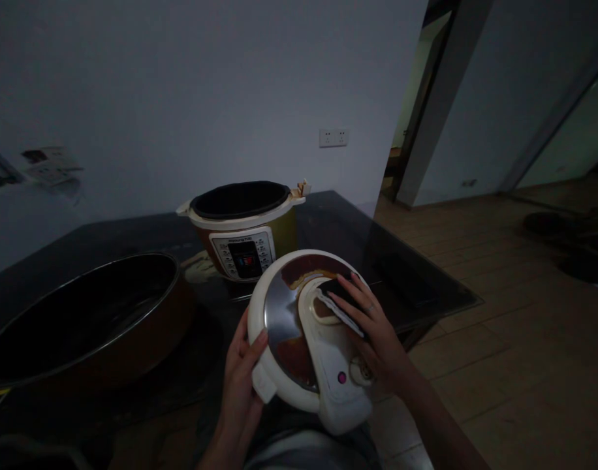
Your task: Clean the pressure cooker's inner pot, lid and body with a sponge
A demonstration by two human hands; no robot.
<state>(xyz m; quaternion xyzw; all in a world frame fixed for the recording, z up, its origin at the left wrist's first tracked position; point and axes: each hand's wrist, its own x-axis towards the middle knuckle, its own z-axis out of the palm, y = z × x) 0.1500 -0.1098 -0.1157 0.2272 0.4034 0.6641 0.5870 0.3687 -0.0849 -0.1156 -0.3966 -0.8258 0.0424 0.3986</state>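
Observation:
A pressure cooker lid (pixel 284 307), white-rimmed with a shiny metal top and brown patches, is held up tilted in front of me. My left hand (pixel 243 372) grips its left rim, thumb on top and fingers underneath. Over the lid's white handle, my right hand (pixel 370 320) presses a thin dark cloth with a whitish edge (pixel 345 313) against the surface. A pink button (pixel 342 377) and a round valve (pixel 360 371) show on the handle's near end. Behind the lid stands the electric pressure cooker (pixel 243 232), uncovered, its dark inside showing.
A large dark basin (pixel 147 326) with a brown outer side stands on the left of the dark glossy table (pixel 348 228). A double wall socket (pixel 333 138) sits behind the table. To the right lie a tiled floor (pixel 475 261) and a doorway (pixel 416 111).

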